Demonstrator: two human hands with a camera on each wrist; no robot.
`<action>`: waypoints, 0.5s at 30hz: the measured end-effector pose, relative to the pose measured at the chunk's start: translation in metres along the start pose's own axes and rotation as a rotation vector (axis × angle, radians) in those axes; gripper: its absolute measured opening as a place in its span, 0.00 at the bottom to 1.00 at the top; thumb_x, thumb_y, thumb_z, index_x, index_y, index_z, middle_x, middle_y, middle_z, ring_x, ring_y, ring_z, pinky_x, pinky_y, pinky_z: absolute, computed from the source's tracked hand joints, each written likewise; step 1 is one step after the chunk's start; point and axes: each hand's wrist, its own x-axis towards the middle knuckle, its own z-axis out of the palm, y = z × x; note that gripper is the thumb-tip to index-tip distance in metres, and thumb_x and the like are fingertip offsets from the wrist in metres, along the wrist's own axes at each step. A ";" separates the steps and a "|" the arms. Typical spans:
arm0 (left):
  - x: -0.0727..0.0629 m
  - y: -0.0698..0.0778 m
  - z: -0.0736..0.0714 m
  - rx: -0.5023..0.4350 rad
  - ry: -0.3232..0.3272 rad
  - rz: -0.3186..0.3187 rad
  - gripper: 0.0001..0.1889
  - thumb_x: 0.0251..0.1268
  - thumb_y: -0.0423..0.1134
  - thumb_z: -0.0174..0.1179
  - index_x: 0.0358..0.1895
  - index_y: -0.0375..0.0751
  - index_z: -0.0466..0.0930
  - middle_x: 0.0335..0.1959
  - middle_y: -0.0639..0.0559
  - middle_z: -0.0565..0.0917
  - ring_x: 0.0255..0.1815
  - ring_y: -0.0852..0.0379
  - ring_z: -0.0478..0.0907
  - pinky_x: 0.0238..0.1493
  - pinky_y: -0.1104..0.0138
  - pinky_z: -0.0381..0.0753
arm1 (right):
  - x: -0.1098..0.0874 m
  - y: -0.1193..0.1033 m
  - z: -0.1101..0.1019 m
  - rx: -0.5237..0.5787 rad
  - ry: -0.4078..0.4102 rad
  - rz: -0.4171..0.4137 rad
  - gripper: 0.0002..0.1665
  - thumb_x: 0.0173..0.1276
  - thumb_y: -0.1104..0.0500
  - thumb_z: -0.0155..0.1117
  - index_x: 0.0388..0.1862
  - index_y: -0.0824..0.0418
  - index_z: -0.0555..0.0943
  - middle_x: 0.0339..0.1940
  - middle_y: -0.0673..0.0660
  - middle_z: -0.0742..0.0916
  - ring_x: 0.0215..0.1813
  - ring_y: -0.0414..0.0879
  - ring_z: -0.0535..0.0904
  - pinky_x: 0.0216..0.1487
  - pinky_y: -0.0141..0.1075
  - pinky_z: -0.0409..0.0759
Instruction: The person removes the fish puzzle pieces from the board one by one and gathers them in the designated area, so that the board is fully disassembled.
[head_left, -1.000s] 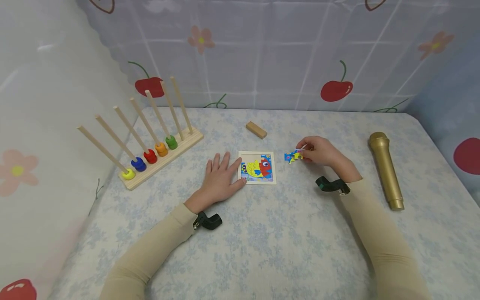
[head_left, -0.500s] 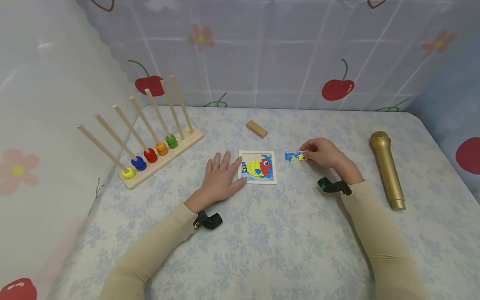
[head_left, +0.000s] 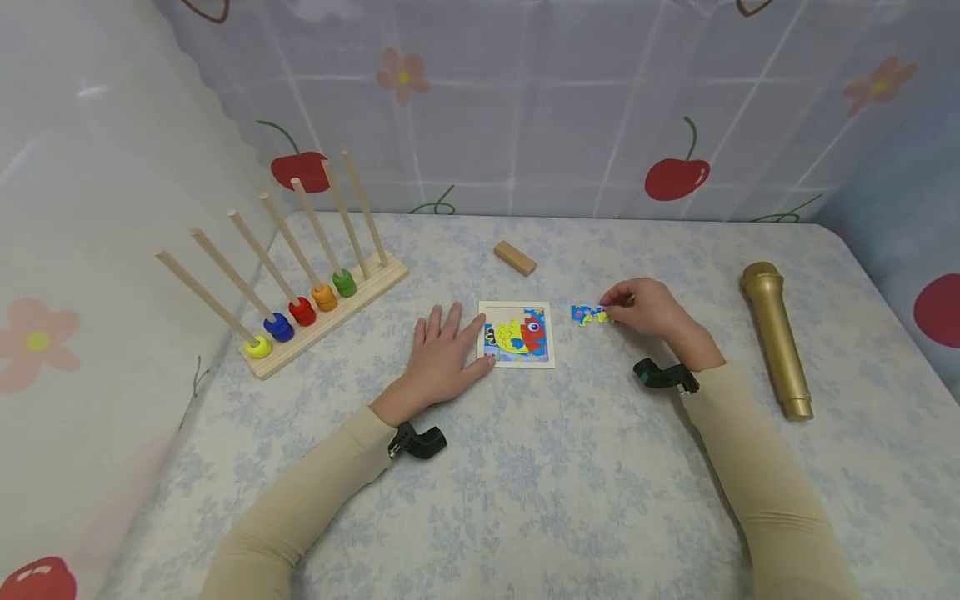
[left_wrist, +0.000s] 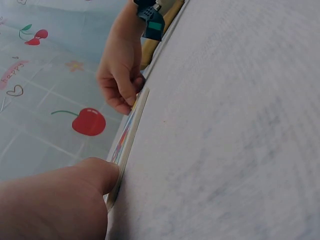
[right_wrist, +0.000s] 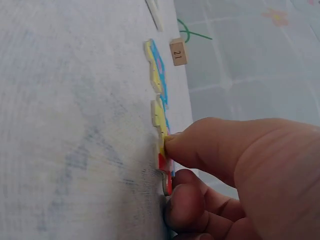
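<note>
A square wooden puzzle frame (head_left: 515, 362) lies on the table, with a red, yellow and blue fish picture partly filling it. My left hand (head_left: 440, 358) rests spread beside it, thumb and index finger touching the frame's left edge; in the left wrist view the thumb (left_wrist: 102, 172) presses on the rim. To the right of the frame, jigsaw pieces (head_left: 582, 313) in blue and yellow lie close together. My right hand (head_left: 647, 308) pinches the rightmost jigsaw piece (right_wrist: 162, 156) between thumb and fingers, low at the tabletop. The fingers hide part of that piece.
A wooden peg stand (head_left: 322, 317) with coloured rings on several pegs stands at the left. A small wooden block (head_left: 514, 257) lies behind the frame. On the right lies a gold microphone (head_left: 777, 340). A patterned curtain rises behind the table.
My right hand has shifted slightly to the right with its jigsaw piece, away from the piece beside it, and has come down at the tabletop. The left hand has stayed in place.
</note>
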 end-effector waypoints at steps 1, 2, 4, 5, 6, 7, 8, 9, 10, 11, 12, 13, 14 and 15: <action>0.000 0.000 0.000 -0.002 0.000 0.000 0.39 0.73 0.60 0.53 0.82 0.51 0.57 0.85 0.36 0.46 0.85 0.29 0.35 0.79 0.34 0.37 | 0.000 0.000 0.000 -0.006 0.003 -0.005 0.11 0.72 0.62 0.64 0.47 0.68 0.86 0.42 0.65 0.86 0.41 0.54 0.77 0.43 0.40 0.74; 0.000 0.000 0.000 -0.004 0.000 0.000 0.39 0.73 0.60 0.53 0.82 0.51 0.57 0.85 0.36 0.46 0.85 0.30 0.35 0.79 0.34 0.37 | 0.000 0.001 0.001 -0.011 0.006 -0.009 0.11 0.72 0.62 0.64 0.47 0.67 0.86 0.42 0.65 0.86 0.41 0.54 0.77 0.43 0.40 0.74; 0.000 0.000 0.000 -0.006 -0.002 -0.001 0.39 0.73 0.60 0.53 0.82 0.51 0.57 0.85 0.36 0.46 0.85 0.30 0.34 0.79 0.34 0.37 | 0.000 0.001 0.002 -0.018 0.006 -0.010 0.11 0.72 0.62 0.64 0.47 0.67 0.86 0.43 0.65 0.86 0.41 0.54 0.77 0.43 0.40 0.74; 0.000 0.000 0.000 -0.006 -0.003 -0.001 0.39 0.73 0.60 0.53 0.82 0.51 0.57 0.85 0.36 0.46 0.85 0.30 0.34 0.79 0.34 0.37 | 0.001 0.002 0.002 -0.022 0.006 -0.010 0.11 0.72 0.62 0.64 0.47 0.67 0.86 0.43 0.64 0.87 0.41 0.53 0.77 0.43 0.40 0.74; 0.000 0.000 0.000 -0.006 -0.003 -0.001 0.39 0.73 0.60 0.53 0.82 0.51 0.57 0.85 0.36 0.46 0.85 0.30 0.34 0.79 0.34 0.37 | 0.001 0.002 0.002 -0.024 0.006 -0.010 0.11 0.72 0.62 0.64 0.47 0.67 0.86 0.43 0.64 0.87 0.41 0.53 0.77 0.43 0.40 0.74; 0.000 0.000 0.000 -0.007 -0.003 -0.001 0.39 0.73 0.60 0.53 0.82 0.51 0.57 0.85 0.36 0.46 0.85 0.30 0.34 0.79 0.34 0.37 | 0.001 0.001 0.002 -0.025 0.006 -0.010 0.11 0.72 0.62 0.64 0.47 0.67 0.86 0.43 0.64 0.87 0.40 0.53 0.77 0.43 0.40 0.74; 0.000 0.000 0.000 -0.007 -0.003 -0.001 0.39 0.73 0.60 0.53 0.82 0.51 0.57 0.85 0.36 0.46 0.85 0.30 0.34 0.79 0.34 0.37 | 0.001 0.001 0.002 -0.025 0.006 -0.009 0.11 0.72 0.62 0.64 0.47 0.67 0.86 0.43 0.64 0.87 0.40 0.53 0.77 0.43 0.40 0.74; 0.000 0.000 0.000 -0.007 -0.003 -0.001 0.39 0.73 0.60 0.53 0.82 0.51 0.57 0.85 0.36 0.46 0.85 0.30 0.34 0.79 0.34 0.37 | 0.001 0.001 0.002 -0.026 0.006 -0.010 0.11 0.72 0.62 0.64 0.47 0.67 0.86 0.43 0.64 0.86 0.40 0.53 0.77 0.43 0.40 0.74; 0.000 0.000 0.000 -0.008 -0.003 -0.001 0.39 0.73 0.60 0.53 0.82 0.51 0.57 0.85 0.36 0.46 0.85 0.30 0.34 0.79 0.34 0.36 | 0.001 0.001 0.002 -0.025 0.006 -0.009 0.11 0.72 0.62 0.64 0.47 0.67 0.86 0.42 0.64 0.86 0.40 0.53 0.77 0.43 0.40 0.74; 0.000 0.000 0.000 -0.008 -0.003 0.000 0.39 0.73 0.61 0.53 0.82 0.51 0.57 0.85 0.36 0.46 0.85 0.30 0.34 0.79 0.34 0.36 | 0.001 0.001 0.002 -0.025 0.006 -0.009 0.11 0.72 0.62 0.64 0.47 0.67 0.86 0.42 0.64 0.86 0.40 0.53 0.77 0.43 0.40 0.74; 0.000 0.000 -0.001 -0.008 -0.004 0.000 0.39 0.73 0.61 0.53 0.82 0.51 0.57 0.85 0.36 0.46 0.85 0.30 0.34 0.79 0.34 0.36 | 0.001 0.001 0.002 -0.025 0.006 -0.009 0.11 0.72 0.62 0.64 0.48 0.67 0.86 0.42 0.64 0.86 0.40 0.53 0.77 0.42 0.40 0.74; 0.000 0.000 -0.001 -0.009 -0.005 -0.001 0.39 0.73 0.61 0.53 0.82 0.51 0.56 0.85 0.36 0.46 0.85 0.30 0.34 0.79 0.34 0.36 | 0.001 0.001 0.001 -0.023 0.004 -0.009 0.11 0.72 0.62 0.64 0.48 0.67 0.86 0.42 0.64 0.86 0.40 0.53 0.76 0.42 0.40 0.74; 0.000 0.000 -0.001 -0.010 -0.005 -0.001 0.39 0.73 0.61 0.53 0.82 0.51 0.56 0.85 0.36 0.46 0.85 0.30 0.34 0.79 0.34 0.36 | 0.001 0.002 0.001 -0.022 0.003 -0.008 0.11 0.72 0.62 0.64 0.48 0.67 0.86 0.42 0.64 0.86 0.40 0.53 0.76 0.42 0.40 0.73; 0.000 0.000 -0.001 -0.011 -0.006 0.000 0.39 0.73 0.61 0.53 0.82 0.51 0.56 0.85 0.36 0.45 0.85 0.30 0.34 0.79 0.34 0.36 | 0.001 0.002 0.002 -0.022 0.002 -0.007 0.11 0.72 0.62 0.64 0.48 0.67 0.86 0.42 0.64 0.86 0.40 0.53 0.76 0.42 0.40 0.73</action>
